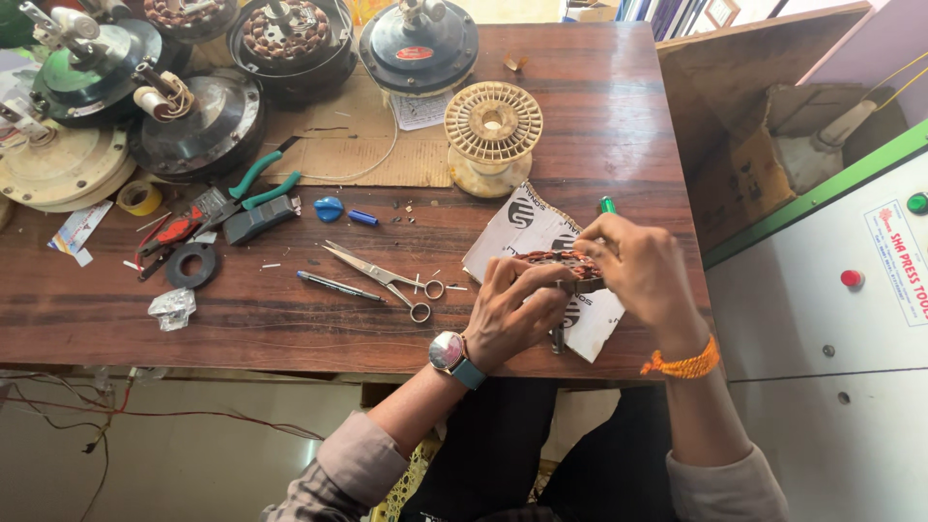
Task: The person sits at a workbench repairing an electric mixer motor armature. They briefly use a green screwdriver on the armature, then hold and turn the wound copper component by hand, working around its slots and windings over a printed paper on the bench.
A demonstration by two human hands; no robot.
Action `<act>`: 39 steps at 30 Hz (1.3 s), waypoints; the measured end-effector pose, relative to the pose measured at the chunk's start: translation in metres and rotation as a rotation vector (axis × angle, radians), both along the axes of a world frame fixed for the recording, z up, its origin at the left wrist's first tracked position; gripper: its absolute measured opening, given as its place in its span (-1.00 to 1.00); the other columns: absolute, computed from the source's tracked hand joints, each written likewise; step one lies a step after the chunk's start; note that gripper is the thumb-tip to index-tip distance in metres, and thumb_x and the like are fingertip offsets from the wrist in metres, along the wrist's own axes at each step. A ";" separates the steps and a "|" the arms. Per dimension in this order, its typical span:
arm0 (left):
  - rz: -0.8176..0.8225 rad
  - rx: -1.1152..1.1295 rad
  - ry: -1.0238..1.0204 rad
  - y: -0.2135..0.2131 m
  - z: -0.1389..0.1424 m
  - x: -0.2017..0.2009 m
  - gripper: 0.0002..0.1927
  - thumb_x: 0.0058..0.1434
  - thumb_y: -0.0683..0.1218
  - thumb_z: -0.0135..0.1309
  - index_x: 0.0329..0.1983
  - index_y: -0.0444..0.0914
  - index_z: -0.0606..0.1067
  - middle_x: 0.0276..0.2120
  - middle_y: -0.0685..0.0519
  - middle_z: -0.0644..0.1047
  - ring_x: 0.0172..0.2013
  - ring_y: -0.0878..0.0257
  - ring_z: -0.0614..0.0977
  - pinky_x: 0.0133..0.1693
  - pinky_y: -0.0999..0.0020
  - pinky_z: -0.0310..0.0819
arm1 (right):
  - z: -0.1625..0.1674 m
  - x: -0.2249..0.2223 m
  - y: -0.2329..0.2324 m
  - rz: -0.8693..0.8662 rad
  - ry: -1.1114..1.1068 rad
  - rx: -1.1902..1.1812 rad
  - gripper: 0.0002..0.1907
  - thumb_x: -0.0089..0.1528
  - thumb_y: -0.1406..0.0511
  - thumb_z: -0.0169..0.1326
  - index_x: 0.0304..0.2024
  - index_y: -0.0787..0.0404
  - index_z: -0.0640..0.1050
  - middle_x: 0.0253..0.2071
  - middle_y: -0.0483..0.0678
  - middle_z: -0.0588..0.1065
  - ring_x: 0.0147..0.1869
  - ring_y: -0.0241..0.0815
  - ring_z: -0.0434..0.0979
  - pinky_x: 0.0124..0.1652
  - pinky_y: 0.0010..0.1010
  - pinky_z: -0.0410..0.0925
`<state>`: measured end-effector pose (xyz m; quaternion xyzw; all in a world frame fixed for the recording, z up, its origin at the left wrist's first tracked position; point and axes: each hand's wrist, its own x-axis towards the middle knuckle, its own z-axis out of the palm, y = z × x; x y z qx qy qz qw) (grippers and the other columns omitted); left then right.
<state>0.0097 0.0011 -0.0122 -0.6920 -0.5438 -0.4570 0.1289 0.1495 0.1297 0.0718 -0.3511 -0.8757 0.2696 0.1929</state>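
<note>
Head view, the only one: both hands meet over the front right part of the wooden table (290, 319), holding a small round stator wound with copper wire (565, 263) between them. Left hand (512, 309) is curled closed around the stator's near and left side, apparently propping it so the windings face up. Right hand (643, 271) is closed over its far right edge, fingertips pinched on the rim, possibly on a wire strand; too small to confirm. The stator sits above a sheet of printed white paper (527, 227), which likely serves as a work mat. Scissors (387, 278), a pen (338, 286) and green-handled pliers (266, 184) lie to the left, within reach. An empty plastic spool (493, 126) stands behind the paper; fan motor housings (198, 121) line the far edge.
</note>
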 end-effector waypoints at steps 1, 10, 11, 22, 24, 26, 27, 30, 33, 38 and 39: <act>-0.021 -0.014 -0.022 0.001 0.001 -0.001 -0.68 0.16 -0.10 0.35 -0.08 -0.14 0.50 0.17 0.25 0.53 -0.13 0.25 0.50 -0.02 0.31 0.32 | 0.001 0.002 0.003 0.006 0.054 -0.007 -0.89 0.27 0.30 0.20 -0.20 0.22 0.64 -0.50 -0.01 0.59 -0.53 -0.36 0.53 -0.49 -0.43 0.33; -0.082 -0.067 -0.126 0.005 0.006 -0.002 -0.65 0.30 -0.09 0.24 0.15 -0.03 0.54 0.08 0.25 0.63 -0.31 0.39 0.51 -0.04 0.42 0.27 | -0.027 0.052 -0.026 -0.199 0.341 -0.060 -0.87 0.25 0.33 0.26 -0.20 0.28 0.65 -0.54 -0.10 0.50 -0.50 -0.44 0.30 -0.50 -0.49 0.18; -0.090 -0.065 -0.138 0.005 0.006 -0.002 -0.66 0.31 -0.09 0.23 0.15 -0.03 0.54 0.08 0.25 0.63 -0.30 0.39 0.51 -0.03 0.42 0.28 | -0.033 0.056 -0.030 -0.198 0.368 -0.060 -0.88 0.25 0.34 0.25 -0.21 0.28 0.65 -0.51 -0.11 0.54 -0.49 -0.44 0.35 -0.50 -0.48 0.21; -0.154 -0.131 -0.027 0.002 0.007 -0.025 -0.59 0.23 -0.08 0.24 0.13 0.17 0.59 0.15 0.34 0.56 -0.06 0.31 0.49 0.04 0.36 0.32 | -0.114 0.037 -0.058 0.080 0.437 0.131 -0.92 0.20 0.41 0.20 -0.27 0.29 0.66 -0.38 0.00 0.65 -0.39 -0.27 0.68 -0.40 -0.48 0.50; -0.113 -0.103 0.081 -0.004 0.003 -0.023 -0.51 0.10 -0.04 0.25 0.12 0.23 0.59 0.21 0.28 0.46 0.11 0.24 0.46 0.11 0.28 0.31 | -0.121 0.036 -0.062 0.090 0.451 0.138 -0.91 0.19 0.41 0.20 -0.26 0.28 0.66 -0.37 0.00 0.65 -0.38 -0.24 0.69 -0.38 -0.47 0.50; -0.071 -0.079 0.190 -0.005 -0.002 -0.014 -0.54 0.13 -0.02 0.26 0.10 0.27 0.58 0.29 0.29 0.38 0.21 0.24 0.37 0.22 0.24 0.26 | -0.123 0.035 -0.064 0.087 0.462 0.121 -0.92 0.18 0.40 0.23 -0.26 0.28 0.66 -0.38 0.01 0.65 -0.36 -0.22 0.70 -0.37 -0.46 0.50; -0.049 -0.071 0.246 -0.005 -0.004 -0.011 -0.56 0.14 -0.01 0.27 0.08 0.29 0.57 0.32 0.29 0.34 0.26 0.23 0.33 0.28 0.21 0.24 | -0.123 0.034 -0.065 0.063 0.455 0.073 -0.92 0.17 0.41 0.24 -0.27 0.28 0.67 -0.39 0.00 0.65 -0.38 -0.23 0.70 -0.39 -0.47 0.50; 0.011 -0.082 0.279 -0.008 -0.005 -0.010 -0.59 0.12 -0.02 0.28 0.05 0.21 0.60 0.33 0.25 0.33 0.31 0.21 0.28 0.33 0.17 0.19 | -0.119 0.035 -0.068 0.026 0.468 -0.030 -0.91 0.15 0.42 0.25 -0.28 0.26 0.68 -0.40 -0.02 0.67 -0.41 -0.26 0.72 -0.42 -0.49 0.50; 0.005 0.004 0.299 -0.007 -0.003 -0.011 -0.72 0.21 0.01 0.29 -0.01 0.12 0.60 0.33 0.26 0.35 0.32 0.23 0.28 0.30 0.21 0.18 | -0.112 0.038 -0.071 0.032 0.502 -0.047 -0.89 0.14 0.44 0.24 -0.27 0.26 0.68 -0.38 -0.05 0.68 -0.36 -0.30 0.72 -0.39 -0.53 0.52; -0.073 0.073 0.271 -0.007 -0.002 -0.013 -0.78 0.23 -0.09 0.27 -0.06 -0.02 0.60 0.28 0.22 0.39 0.26 0.20 0.37 0.24 0.18 0.26 | -0.097 0.053 -0.082 -0.017 0.487 -0.104 -0.88 0.15 0.44 0.25 -0.25 0.28 0.69 -0.33 -0.05 0.68 -0.35 -0.37 0.68 -0.38 -0.54 0.50; -0.093 0.094 0.235 -0.005 -0.002 -0.012 -0.79 0.23 -0.10 0.28 -0.07 -0.05 0.60 0.27 0.20 0.40 0.24 0.19 0.39 0.22 0.17 0.30 | -0.091 0.056 -0.082 -0.017 0.485 -0.106 -0.88 0.16 0.43 0.24 -0.24 0.27 0.69 -0.32 -0.06 0.68 -0.32 -0.38 0.67 -0.35 -0.55 0.50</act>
